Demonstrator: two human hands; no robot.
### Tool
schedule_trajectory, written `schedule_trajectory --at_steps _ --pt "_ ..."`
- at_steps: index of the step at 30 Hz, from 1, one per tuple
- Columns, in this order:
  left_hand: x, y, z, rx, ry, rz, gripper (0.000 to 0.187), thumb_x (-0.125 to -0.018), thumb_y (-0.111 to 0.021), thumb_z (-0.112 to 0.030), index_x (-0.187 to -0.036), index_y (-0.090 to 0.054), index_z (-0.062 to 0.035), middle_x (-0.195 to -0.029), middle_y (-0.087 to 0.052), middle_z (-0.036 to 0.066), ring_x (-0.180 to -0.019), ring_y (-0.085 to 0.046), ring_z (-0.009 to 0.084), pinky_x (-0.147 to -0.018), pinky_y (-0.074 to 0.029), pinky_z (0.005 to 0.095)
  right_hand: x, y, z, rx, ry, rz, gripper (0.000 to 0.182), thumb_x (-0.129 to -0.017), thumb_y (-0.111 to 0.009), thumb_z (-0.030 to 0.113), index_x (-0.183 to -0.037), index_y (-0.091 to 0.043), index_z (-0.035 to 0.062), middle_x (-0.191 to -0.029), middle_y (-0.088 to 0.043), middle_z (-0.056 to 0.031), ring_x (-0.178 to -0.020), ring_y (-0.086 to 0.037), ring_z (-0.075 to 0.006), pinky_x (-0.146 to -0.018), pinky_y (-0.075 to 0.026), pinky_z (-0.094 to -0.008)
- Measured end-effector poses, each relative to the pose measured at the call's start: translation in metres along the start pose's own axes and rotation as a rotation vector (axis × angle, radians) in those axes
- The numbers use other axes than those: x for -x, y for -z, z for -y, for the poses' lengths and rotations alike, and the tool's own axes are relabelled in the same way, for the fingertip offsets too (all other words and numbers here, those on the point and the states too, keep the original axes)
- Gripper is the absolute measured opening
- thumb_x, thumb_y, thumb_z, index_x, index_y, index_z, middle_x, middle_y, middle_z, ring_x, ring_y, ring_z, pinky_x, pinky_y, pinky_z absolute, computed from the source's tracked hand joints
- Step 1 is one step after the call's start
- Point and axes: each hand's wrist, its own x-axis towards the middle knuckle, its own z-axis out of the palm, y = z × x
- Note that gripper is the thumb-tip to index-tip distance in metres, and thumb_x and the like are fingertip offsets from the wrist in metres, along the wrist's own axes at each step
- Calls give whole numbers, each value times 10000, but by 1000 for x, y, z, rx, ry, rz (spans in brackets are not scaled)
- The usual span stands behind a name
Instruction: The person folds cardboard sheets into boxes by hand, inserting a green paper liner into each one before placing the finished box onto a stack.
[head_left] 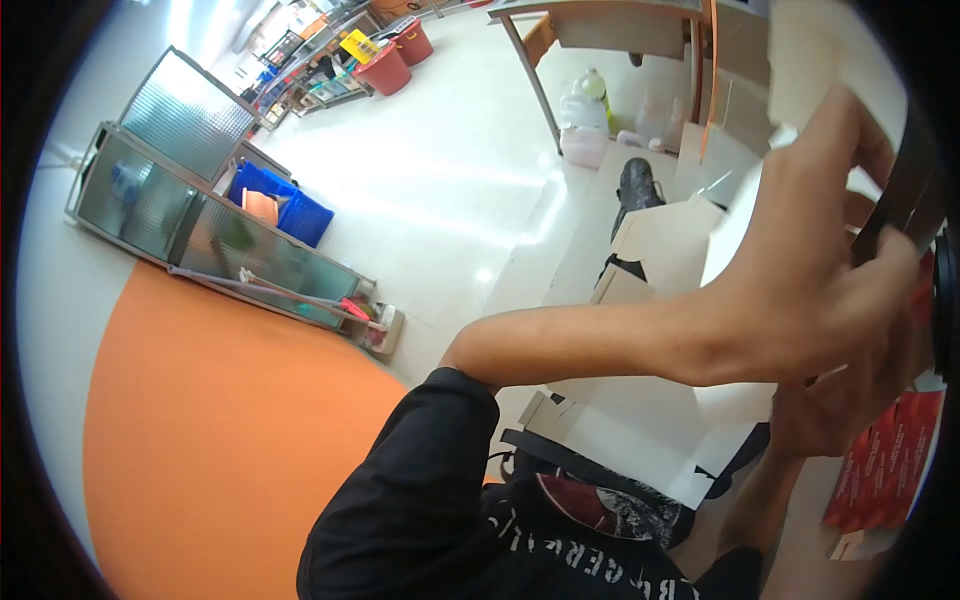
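My left hand point(830, 260) reaches across to the right side, its fingers bent around a dark, flat strip point(905, 190). Just below it is my right hand point(840, 400), partly covered by the left; its fingertips and anything in them are hidden. A pale, blurred panel point(830, 60) rises above the left hand. White cardboard point(640, 420) with cut flaps lies beneath my forearm, across my lap. Red printed material point(885, 465) with rows of small text sits below the right hand.
A metal-legged table point(620, 12) stands at the top, with plastic bottles point(585, 115) under it. A glass-panelled cabinet point(225, 235) with a blue crate point(300, 215) is at the left, by the orange surface point(220, 420). Red tubs point(385, 72) stand farther back.
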Motion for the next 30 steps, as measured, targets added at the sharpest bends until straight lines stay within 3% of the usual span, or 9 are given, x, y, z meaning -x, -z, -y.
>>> schedule_trajectory --at_steps 4,6,7,12,17,21,26,30 --pt "0 1 -16 142 155 -2 199 -866 -535 -38 -1000 -402 25 -936 -561 127 -829 -592 143 -626 -524 276 15 -9 9 95 -132 -103 473 -757 -788 361 -1127 -637 107 -1343 -422 -173 -1178 -497 -332 -916 -468 -420" --pt "-1 8 -22 121 207 41 185 -958 -502 -122 -1065 -436 14 -977 -566 121 -834 -574 125 -691 -502 249 12 -12 10 -46 -122 -183 467 -805 -749 353 -1164 -614 87 -1355 -431 -206 -1171 -513 -347 -911 -476 -422" --pt "-2 11 -30 63 283 20 189 -959 -499 -135 -1075 -459 9 -977 -580 117 -819 -572 119 -687 -495 252 12 -12 11 -124 -137 -196 461 -822 -731 349 -1173 -608 76 -1362 -432 -221 -1166 -520 -354 -906 -481 -421" --pt "0 28 -34 30 265 -1 300 -910 -552 -63 -1194 -491 11 -1033 -618 113 -893 -594 130 -735 -495 260 1 -4 11 -382 -150 -190 477 -890 -645 348 -1247 -564 42 -1376 -437 -267 -1157 -542 -382 -892 -498 -408" --pt "13 44 -48 -73 282 98 371 -877 -558 30 -1243 -496 30 -1156 -596 112 -1005 -583 149 -849 -485 278 -16 11 14 -326 -186 -14 443 -743 -770 168 -1164 -662 83 -1362 -454 -223 -1111 -575 -361 -885 -492 -407" --pt "13 47 -51 -95 319 144 373 -867 -588 35 -1229 -500 60 -1128 -606 116 -1046 -575 161 -890 -473 308 -19 13 14 -343 -146 32 452 -728 -776 159 -1164 -665 110 -1333 -473 -197 -1109 -576 -349 -837 -511 -407" --pt "23 47 -39 -119 391 147 393 -883 -588 8 -1264 -495 18 -1164 -590 93 -1042 -572 149 -891 -476 301 -15 3 14 -305 -233 -54 436 -716 -785 117 -1136 -672 82 -1314 -498 -188 -1052 -588 -330 -806 -509 -390" --pt "42 36 -29 108 545 83 381 -911 -574 -23 -1280 -489 12 -1189 -579 88 -1067 -570 148 -925 -470 310 -10 1 19 -334 -286 -155 395 -705 -793 104 -1072 -665 34 -1289 -524 -185 -1038 -580 -328 -780 -500 -373"
